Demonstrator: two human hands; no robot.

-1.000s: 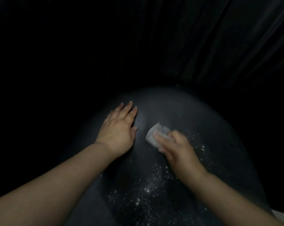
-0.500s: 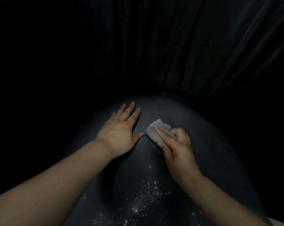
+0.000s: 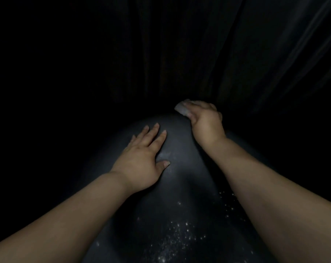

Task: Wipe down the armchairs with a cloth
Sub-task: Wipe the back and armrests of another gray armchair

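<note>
Armchair (image 3: 180, 186) surface is dark and rounded, pretty dim shot tbh. Right hand (image 3: 204, 118) is at the far top edge of it, fingers curled around a small wadded pale cloth (image 3: 180, 109) that pokes out on the thumb side, pressed to that edge. Left hand (image 3: 142, 158) lies flat on the chair nearer in, fingers spread, well apart from the cloth. Sparkly white specks (image 3: 176, 238) dot the near part.
</note>
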